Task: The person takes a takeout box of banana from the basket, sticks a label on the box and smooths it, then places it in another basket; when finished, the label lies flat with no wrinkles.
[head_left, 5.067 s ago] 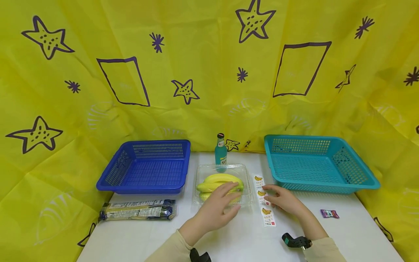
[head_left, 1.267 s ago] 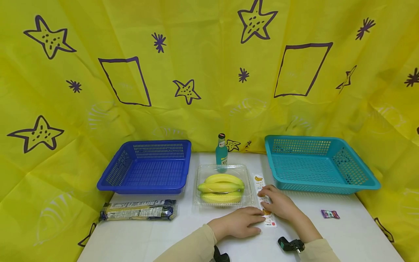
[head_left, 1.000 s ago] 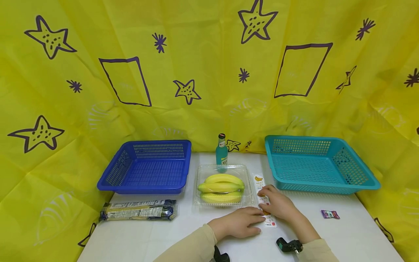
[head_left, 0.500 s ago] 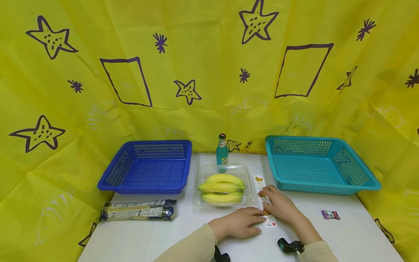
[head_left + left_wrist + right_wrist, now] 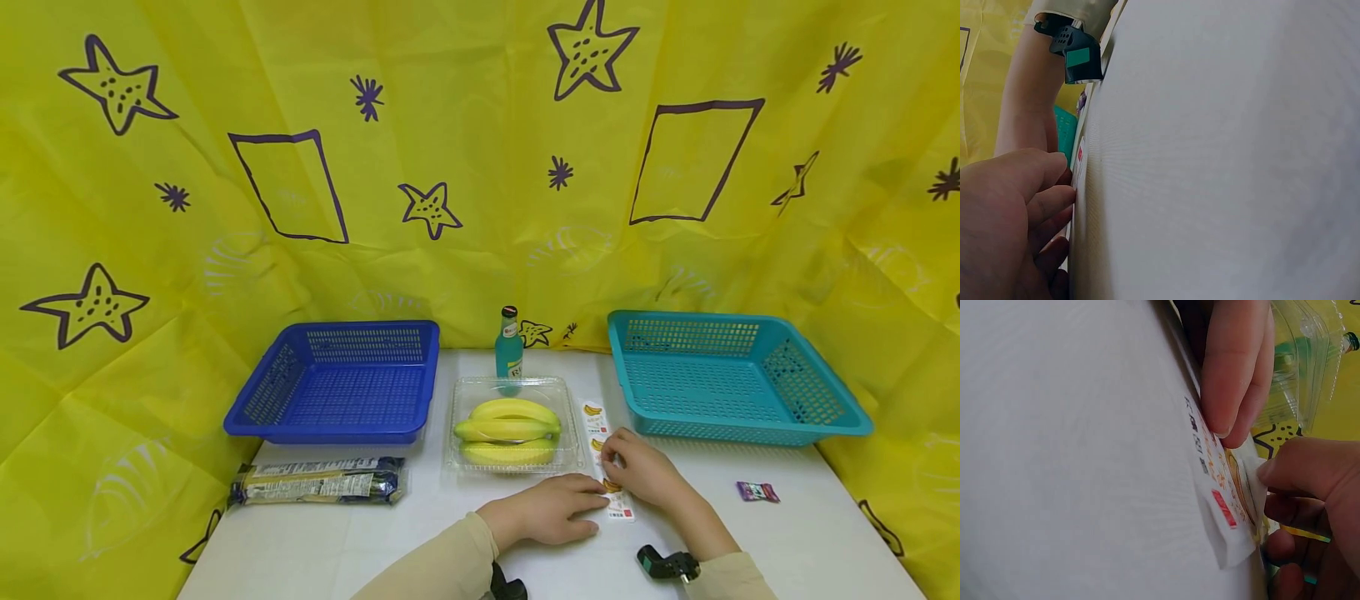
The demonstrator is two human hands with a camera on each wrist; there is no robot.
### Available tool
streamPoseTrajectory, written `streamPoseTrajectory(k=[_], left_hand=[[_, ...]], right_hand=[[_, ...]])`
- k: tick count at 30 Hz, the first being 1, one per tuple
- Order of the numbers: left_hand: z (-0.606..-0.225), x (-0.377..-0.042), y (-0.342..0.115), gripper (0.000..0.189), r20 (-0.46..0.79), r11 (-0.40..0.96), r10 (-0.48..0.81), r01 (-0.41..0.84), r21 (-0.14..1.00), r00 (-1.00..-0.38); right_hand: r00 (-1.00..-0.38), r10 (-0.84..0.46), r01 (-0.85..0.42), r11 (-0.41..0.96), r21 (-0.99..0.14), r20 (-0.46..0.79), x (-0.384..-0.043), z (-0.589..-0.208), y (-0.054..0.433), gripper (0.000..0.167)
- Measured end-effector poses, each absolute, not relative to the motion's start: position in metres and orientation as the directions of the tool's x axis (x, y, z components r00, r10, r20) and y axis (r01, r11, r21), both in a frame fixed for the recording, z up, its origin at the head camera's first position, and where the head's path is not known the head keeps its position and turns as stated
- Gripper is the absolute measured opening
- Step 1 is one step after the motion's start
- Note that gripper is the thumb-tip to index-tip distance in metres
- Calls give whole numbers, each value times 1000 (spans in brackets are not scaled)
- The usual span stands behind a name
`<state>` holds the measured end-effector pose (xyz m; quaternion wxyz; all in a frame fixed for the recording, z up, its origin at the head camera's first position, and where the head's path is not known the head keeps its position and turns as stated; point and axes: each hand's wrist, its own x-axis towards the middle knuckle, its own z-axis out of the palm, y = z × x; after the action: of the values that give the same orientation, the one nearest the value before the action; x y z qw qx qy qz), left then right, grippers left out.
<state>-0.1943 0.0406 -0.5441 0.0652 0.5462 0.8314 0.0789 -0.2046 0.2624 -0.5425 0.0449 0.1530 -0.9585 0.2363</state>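
A strip of white stickers (image 5: 594, 417) printed with bananas lies on the table, right of a clear plastic box (image 5: 572, 446) of bananas (image 5: 510, 429). My left hand (image 5: 551, 510) rests flat near the strip's lower end, fingertips touching its left edge. At the strip's right edge is my right hand (image 5: 647, 471), fingers curled in. Seen from the right wrist, the right thumb (image 5: 1291, 465) pinches a raised sticker edge (image 5: 1254, 478), while left fingers (image 5: 1232, 381) press the strip close by. Part of the strip is hidden under the hands.
A blue basket (image 5: 420, 433) stands back left, a teal basket (image 5: 750, 427) back right. Behind the box is a teal bottle (image 5: 509, 346). A dark-ended packet (image 5: 318, 482) lies at left, a small purple wrapped candy (image 5: 757, 492) at right.
My left hand has come from above the banana box down to the strip's lower end. My right fingertips have drawn in toward the strip's right edge, uncovering more of its middle.
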Motion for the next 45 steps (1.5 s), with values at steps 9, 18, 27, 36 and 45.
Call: streamPoseTrajectory(k=[9, 18, 27, 36, 45], left_hand=[[-544, -194, 40, 48, -7, 382, 921, 902, 202, -389], [-544, -195, 40, 48, -24, 388, 920, 896, 216, -392], [-545, -195, 41, 48, -28, 394, 917, 897, 200, -397], [-546, -196, 41, 48, -25, 391, 918, 896, 211, -395], [-545, -195, 41, 48, -28, 397, 916, 896, 199, -399]], right_hand=[[-963, -200, -268, 795, -544, 182, -208, -541, 263, 8], [-978, -96, -190, 785, -590, 186, -208, -541, 263, 8], [-999, 7, -26, 678, -735, 42, -208, -537, 262, 7], [-997, 60, 10, 659, -752, 39, -206, -535, 260, 11], [-993, 116, 46, 601, -798, 30, -204, -536, 257, 17]])
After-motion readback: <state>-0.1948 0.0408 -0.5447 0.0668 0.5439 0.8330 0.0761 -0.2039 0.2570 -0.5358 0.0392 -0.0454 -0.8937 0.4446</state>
